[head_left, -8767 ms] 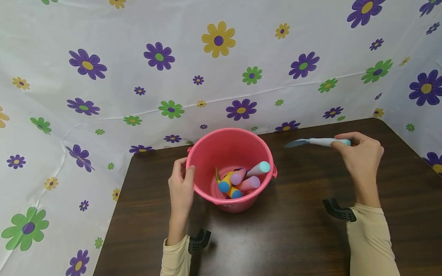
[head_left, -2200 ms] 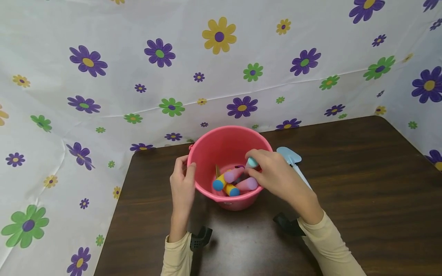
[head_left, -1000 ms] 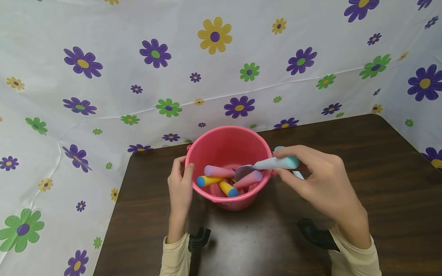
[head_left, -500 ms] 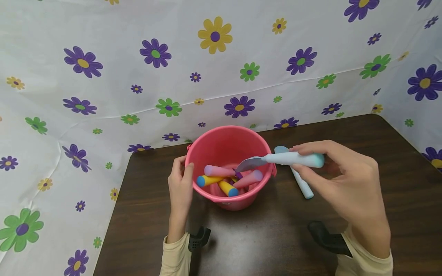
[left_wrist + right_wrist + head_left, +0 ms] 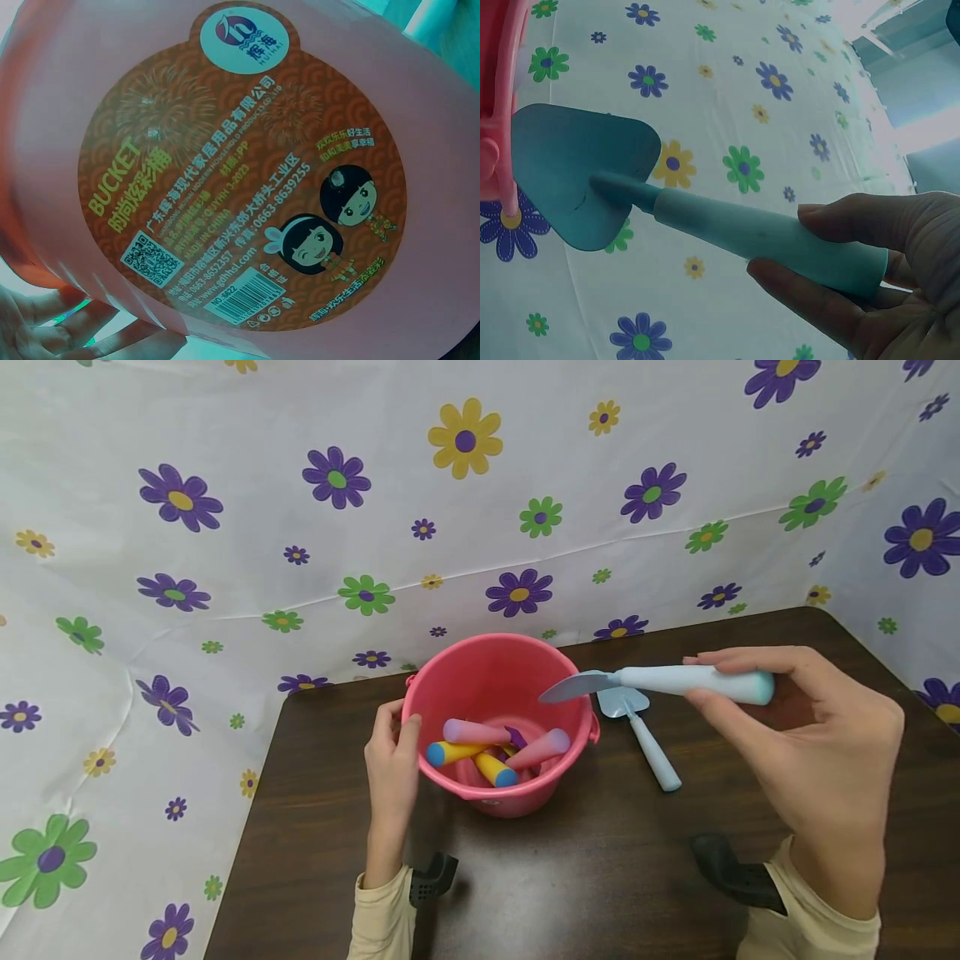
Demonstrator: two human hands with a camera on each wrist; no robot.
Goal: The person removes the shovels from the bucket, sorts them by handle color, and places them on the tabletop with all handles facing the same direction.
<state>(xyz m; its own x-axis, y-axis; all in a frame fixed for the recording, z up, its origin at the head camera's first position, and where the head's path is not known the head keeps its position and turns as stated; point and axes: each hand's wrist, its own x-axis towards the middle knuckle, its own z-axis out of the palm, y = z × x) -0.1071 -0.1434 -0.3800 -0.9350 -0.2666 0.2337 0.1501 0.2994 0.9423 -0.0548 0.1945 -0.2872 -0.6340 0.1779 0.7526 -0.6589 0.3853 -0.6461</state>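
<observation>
Blue trowel (image 5: 660, 681) is pinched in the right hand (image 5: 832, 735)'s grip, by the right rim of the bucket (image 5: 517, 803); its left rim is pinched by the left hand (image 5: 393, 760). One shovel (image 5: 647, 742) seems already set out beside it; four handles (image 5: 476, 732) are left inside.

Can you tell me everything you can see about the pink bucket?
The pink bucket is round, wide open at the top, and looks like smooth plastic, with a little knob on each side. Its big round label in the left wrist view says BUCKET and more. It stands, open end up, on the dark table, and the left hand's grip holds its rim. Inside are two yellow handles with blue ends and two pink-and-purple ones.
</observation>
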